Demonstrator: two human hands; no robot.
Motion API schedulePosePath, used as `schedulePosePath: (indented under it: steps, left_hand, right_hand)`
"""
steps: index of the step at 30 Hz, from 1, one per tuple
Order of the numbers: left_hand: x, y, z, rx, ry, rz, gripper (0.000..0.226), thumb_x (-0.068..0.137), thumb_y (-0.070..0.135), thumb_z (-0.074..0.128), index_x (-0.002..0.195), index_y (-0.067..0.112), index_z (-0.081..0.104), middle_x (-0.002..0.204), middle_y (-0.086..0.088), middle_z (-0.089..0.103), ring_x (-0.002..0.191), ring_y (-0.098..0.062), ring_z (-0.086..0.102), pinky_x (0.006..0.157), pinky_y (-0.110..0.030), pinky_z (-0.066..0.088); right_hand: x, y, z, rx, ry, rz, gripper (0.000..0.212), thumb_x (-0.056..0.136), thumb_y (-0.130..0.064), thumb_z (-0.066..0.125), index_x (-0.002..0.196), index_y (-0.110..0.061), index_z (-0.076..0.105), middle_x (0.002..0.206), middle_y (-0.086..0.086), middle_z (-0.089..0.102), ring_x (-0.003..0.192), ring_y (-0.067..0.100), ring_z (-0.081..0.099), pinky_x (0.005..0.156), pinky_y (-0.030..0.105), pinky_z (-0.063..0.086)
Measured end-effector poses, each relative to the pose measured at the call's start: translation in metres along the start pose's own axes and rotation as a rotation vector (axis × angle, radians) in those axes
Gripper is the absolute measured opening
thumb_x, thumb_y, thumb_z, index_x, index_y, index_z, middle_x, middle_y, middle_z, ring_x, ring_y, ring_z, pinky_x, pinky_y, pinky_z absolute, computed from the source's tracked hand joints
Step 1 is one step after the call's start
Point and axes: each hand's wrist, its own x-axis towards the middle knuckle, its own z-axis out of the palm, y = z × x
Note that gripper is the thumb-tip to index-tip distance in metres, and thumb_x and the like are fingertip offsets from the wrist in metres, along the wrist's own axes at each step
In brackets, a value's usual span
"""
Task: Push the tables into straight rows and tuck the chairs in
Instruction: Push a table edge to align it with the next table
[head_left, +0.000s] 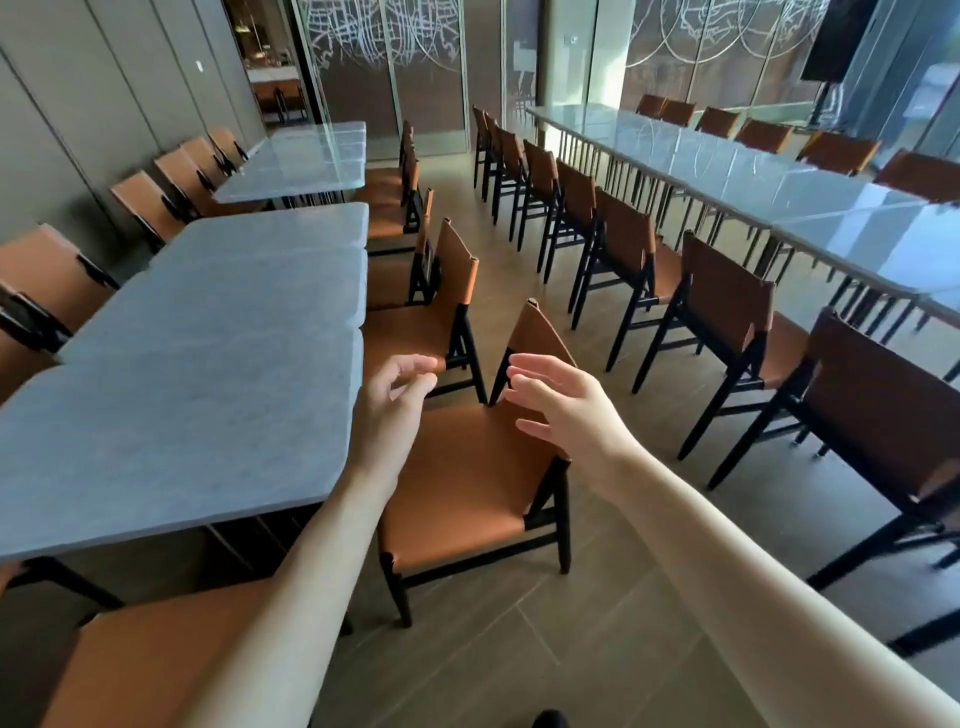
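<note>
Along the left wall, grey stone-topped tables (208, 322) with rounded corners stand end to end, the nearest edge stepping slightly out of line. The left hand (387, 410) hovers with loosely curled fingers, holding nothing, above the tan leather chair (467, 467), which stands angled beside the table, not tucked. The right hand (563, 410), fingers spread, reaches near its backrest. Right of it runs an open tiled aisle (519, 260)
</note>
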Motion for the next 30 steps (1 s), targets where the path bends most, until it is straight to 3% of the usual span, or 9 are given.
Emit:
schedulePosePath:
  steps: [2, 4, 9, 14, 22, 26, 30]
  left_hand:
    - [0.022, 0.011, 0.026, 0.008, 0.027, 0.035, 0.016, 0.098, 0.012, 0.059, 0.106, 0.018, 0.071, 0.109, 0.020, 0.063, 0.089, 0.022, 0.057, 0.078, -0.013, 0.045]
    - [0.050, 0.022, 0.050, 0.003, 0.078, 0.052, 0.016, 0.098, 0.014, 0.059, 0.107, 0.019, 0.071, 0.110, 0.018, 0.064, 0.099, 0.010, 0.059, 0.077, -0.013, 0.045]
    - [0.121, 0.053, 0.100, -0.023, 0.215, 0.058, 0.016, 0.096, 0.021, 0.060, 0.093, 0.032, 0.070, 0.110, 0.010, 0.069, 0.112, -0.012, 0.063, 0.090, -0.029, 0.049]
    - [0.162, 0.084, 0.142, 0.013, 0.264, 0.079, 0.015, 0.098, 0.028, 0.061, 0.089, 0.037, 0.068, 0.104, 0.018, 0.067, 0.113, -0.009, 0.061, 0.099, -0.033, 0.050]
    - [0.200, 0.099, 0.191, 0.078, 0.398, 0.049, 0.011, 0.098, 0.027, 0.061, 0.095, 0.032, 0.070, 0.123, 0.007, 0.066, 0.118, -0.014, 0.060, 0.101, -0.036, 0.050]
    - [0.212, 0.099, 0.227, 0.070, 0.448, 0.049, 0.011, 0.098, 0.024, 0.061, 0.096, 0.027, 0.071, 0.121, 0.007, 0.067, 0.116, -0.011, 0.060, 0.092, -0.027, 0.048]
    - [0.225, 0.088, 0.267, 0.069, 0.493, -0.001, 0.014, 0.097, 0.022, 0.062, 0.092, 0.031, 0.071, 0.113, 0.012, 0.068, 0.107, -0.005, 0.062, 0.077, -0.018, 0.043]
  right_hand:
    - [0.030, -0.008, -0.019, -0.023, -0.029, -0.026, 0.030, 0.100, -0.023, 0.060, 0.130, -0.025, 0.063, 0.126, -0.007, 0.066, 0.117, 0.010, 0.064, 0.095, 0.036, 0.056]
    - [0.066, -0.020, -0.035, -0.048, -0.066, -0.069, 0.032, 0.100, -0.024, 0.060, 0.132, -0.023, 0.063, 0.126, -0.006, 0.067, 0.116, 0.009, 0.064, 0.095, 0.034, 0.056]
    - [0.157, -0.057, -0.065, -0.071, -0.179, -0.154, 0.031, 0.100, -0.025, 0.059, 0.131, -0.021, 0.063, 0.120, -0.004, 0.070, 0.111, 0.008, 0.066, 0.087, 0.028, 0.056]
    - [0.222, -0.078, -0.098, -0.036, -0.261, -0.188, 0.029, 0.100, -0.026, 0.060, 0.129, -0.023, 0.064, 0.121, -0.006, 0.068, 0.111, 0.008, 0.066, 0.086, 0.028, 0.055]
    - [0.308, -0.087, -0.139, -0.026, -0.407, -0.212, 0.021, 0.101, -0.021, 0.059, 0.120, -0.027, 0.065, 0.118, -0.008, 0.067, 0.115, 0.011, 0.064, 0.095, 0.038, 0.055]
    - [0.346, -0.084, -0.169, -0.067, -0.489, -0.257, 0.018, 0.100, -0.019, 0.059, 0.112, -0.031, 0.064, 0.112, -0.012, 0.067, 0.114, 0.011, 0.063, 0.096, 0.039, 0.056]
    - [0.387, -0.073, -0.204, -0.131, -0.548, -0.258, 0.023, 0.100, -0.018, 0.059, 0.120, -0.027, 0.065, 0.114, -0.014, 0.067, 0.106, 0.007, 0.064, 0.095, 0.039, 0.056]
